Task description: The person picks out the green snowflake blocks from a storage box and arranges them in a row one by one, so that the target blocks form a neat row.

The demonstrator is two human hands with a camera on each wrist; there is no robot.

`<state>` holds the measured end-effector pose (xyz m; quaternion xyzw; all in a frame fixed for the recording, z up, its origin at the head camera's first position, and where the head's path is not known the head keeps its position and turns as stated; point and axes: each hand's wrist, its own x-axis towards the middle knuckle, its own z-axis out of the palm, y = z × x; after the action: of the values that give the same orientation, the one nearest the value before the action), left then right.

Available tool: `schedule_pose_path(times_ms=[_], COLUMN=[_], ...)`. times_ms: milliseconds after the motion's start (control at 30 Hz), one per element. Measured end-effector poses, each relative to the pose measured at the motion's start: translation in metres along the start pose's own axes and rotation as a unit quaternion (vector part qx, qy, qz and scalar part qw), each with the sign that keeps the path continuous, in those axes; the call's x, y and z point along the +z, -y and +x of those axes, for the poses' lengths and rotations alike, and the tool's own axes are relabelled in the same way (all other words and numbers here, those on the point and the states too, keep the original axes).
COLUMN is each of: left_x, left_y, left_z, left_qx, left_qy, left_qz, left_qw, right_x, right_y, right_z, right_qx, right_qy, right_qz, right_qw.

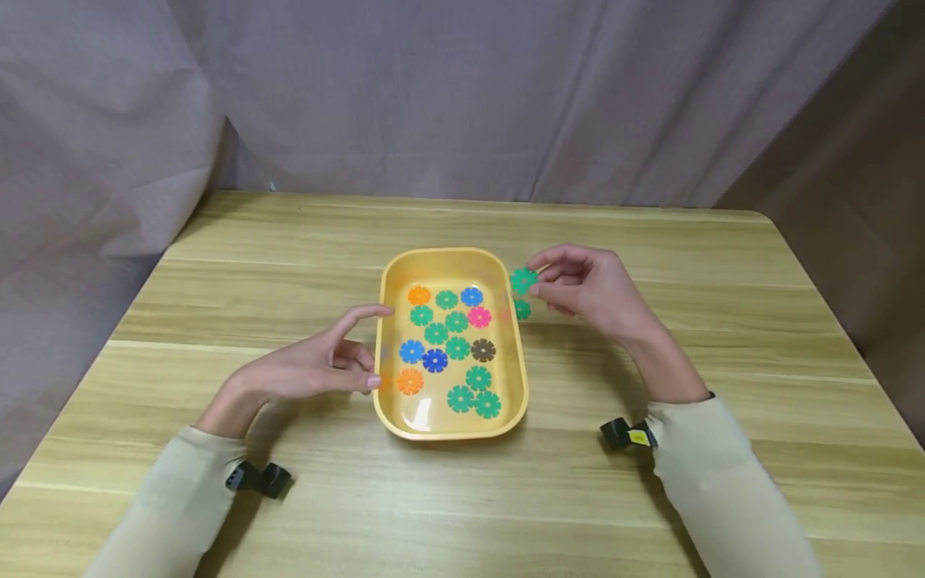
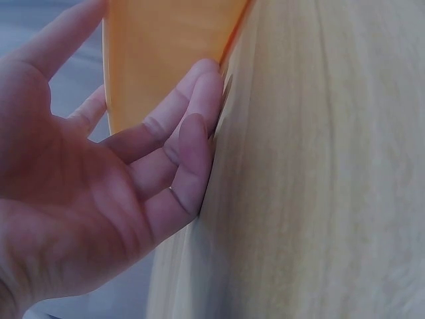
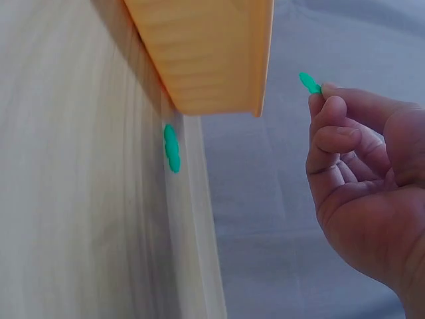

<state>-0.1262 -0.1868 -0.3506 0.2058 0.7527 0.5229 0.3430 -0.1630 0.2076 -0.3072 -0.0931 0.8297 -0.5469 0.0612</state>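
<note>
A yellow tray [image 1: 451, 433] stands on the table with several notched plastic discs spread over its floor. My left hand [image 1: 314, 365] holds its left side: index fingertip and thumb meet the rim, and the other fingers curl low beside the tray wall [image 2: 166, 46]. Past the right rim, my right hand [image 1: 592, 293] pinches a green notched disc [image 1: 523, 280] between thumb and fingertip. That disc [image 3: 308, 82] appears nearly edge-on in the right wrist view, clear of the table. A second green disc [image 1: 523, 309] lies on the table close to the tray's right side, partly hidden.
Inside the tray are green discs [image 1: 478, 378], an orange disc [image 1: 409, 381], a dark blue disc [image 1: 435, 360], a pink disc [image 1: 479, 317] and a brown disc [image 1: 483, 350]. The wooden table [image 1: 289, 233] ends at the back before a grey curtain [image 1: 433, 96].
</note>
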Motion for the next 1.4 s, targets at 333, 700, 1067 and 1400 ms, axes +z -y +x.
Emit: schedule_pose_path(times_ms=[333, 700, 1067, 1400], left_x=[0.0, 0.0, 0.0, 0.0], left_y=[0.0, 0.001, 0.001, 0.0], left_z=[0.0, 0.0, 0.0, 0.0], left_qx=[0.0, 0.0, 0.0, -0.001], left_qy=[0.0, -0.002, -0.003, -0.002], left_qz=[-0.002, -0.001, 0.002, 0.001], left_qw=[1.0, 1.0, 1.0, 1.0], right_x=[-0.01, -0.02, -0.021, -0.02], right_y=[-0.013, -0.023, -0.036, -0.049], right_z=[0.006, 0.01, 0.015, 0.017], right_qx=[0.033, 0.094, 0.12, 0.113], right_qy=[-0.009, 0.026, 0.069, 0.079], right_qz=[0.007, -0.05, -0.063, -0.065], right_qw=[0.999, 0.994, 0.988, 0.988])
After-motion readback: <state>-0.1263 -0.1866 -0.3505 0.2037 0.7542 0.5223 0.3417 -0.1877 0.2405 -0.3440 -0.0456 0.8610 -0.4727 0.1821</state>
